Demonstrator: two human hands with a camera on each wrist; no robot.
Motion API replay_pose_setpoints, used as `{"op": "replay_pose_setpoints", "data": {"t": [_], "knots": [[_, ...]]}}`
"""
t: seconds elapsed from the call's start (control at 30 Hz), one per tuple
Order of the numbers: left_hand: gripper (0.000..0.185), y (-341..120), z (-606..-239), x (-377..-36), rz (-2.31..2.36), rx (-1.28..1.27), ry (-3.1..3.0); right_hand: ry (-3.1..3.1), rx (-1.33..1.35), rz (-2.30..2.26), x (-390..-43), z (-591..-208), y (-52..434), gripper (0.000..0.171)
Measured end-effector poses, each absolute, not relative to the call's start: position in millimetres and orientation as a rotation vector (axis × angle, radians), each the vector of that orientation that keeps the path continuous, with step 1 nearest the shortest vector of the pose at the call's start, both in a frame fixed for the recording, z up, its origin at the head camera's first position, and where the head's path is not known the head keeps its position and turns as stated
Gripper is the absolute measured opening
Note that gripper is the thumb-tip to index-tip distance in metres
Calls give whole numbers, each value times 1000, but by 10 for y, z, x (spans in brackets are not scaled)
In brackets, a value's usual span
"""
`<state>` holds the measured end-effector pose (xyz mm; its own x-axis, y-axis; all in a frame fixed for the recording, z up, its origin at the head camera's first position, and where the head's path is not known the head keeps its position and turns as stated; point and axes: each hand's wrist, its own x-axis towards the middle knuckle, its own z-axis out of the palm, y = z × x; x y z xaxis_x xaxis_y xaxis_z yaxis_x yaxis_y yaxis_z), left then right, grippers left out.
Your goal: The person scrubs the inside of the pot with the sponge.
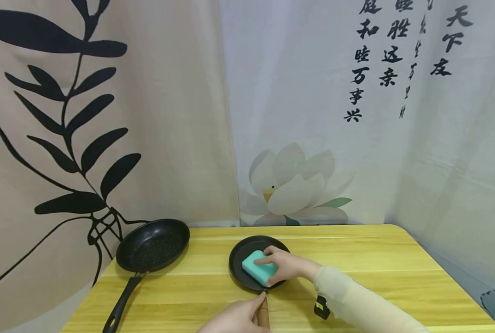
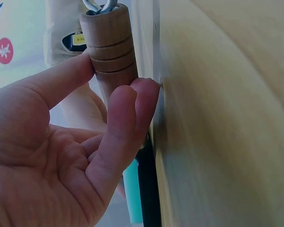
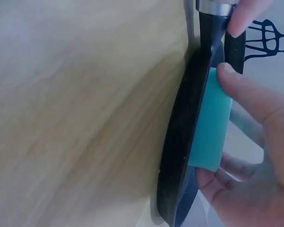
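Note:
A small black frying pan (image 1: 237, 259) lies flat on the table, its wooden handle (image 2: 111, 47) pointing back toward me. My left hand (image 1: 238, 316) holds that handle between thumb and fingers, near its pan end in the head view. Inside the pan is a teal sponge (image 1: 255, 269), a rounded block. The right hand (image 1: 288, 265) grips the sponge from above, with thumb and fingers at opposite ends in the right wrist view. Part of the sponge's top is hidden by those fingers. In the left wrist view a metal hanging ring (image 2: 101, 6) shows at the handle's end.
A larger black frying pan (image 1: 153, 245) rests at the table's left edge, its black handle (image 1: 122, 303) toward me. The wooden table (image 1: 355, 245) ends at a printed curtain (image 1: 181, 115) behind. A small black device (image 1: 321, 307) is by the right wrist.

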<state>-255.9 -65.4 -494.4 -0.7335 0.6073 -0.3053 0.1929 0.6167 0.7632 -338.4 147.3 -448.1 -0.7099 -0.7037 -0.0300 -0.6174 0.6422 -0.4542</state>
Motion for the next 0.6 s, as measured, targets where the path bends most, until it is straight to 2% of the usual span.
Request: {"op": "replay_pose_setpoints", "data": {"t": [0.2, 0.43, 0.6], "knots": [[88, -648, -4875, -2538, 970, 629, 2284, 2691, -1105, -615, -3370, -4486, 1396, 66], [99, -704, -5472, -2849, 1049, 655, 2241, 2739, -1072, -596, -3379, -4538, 1307, 66], [101, -705, -5622, -2949, 1044, 675, 2239, 2786, -1016, -576, -3376, -4555, 1211, 68]]}}
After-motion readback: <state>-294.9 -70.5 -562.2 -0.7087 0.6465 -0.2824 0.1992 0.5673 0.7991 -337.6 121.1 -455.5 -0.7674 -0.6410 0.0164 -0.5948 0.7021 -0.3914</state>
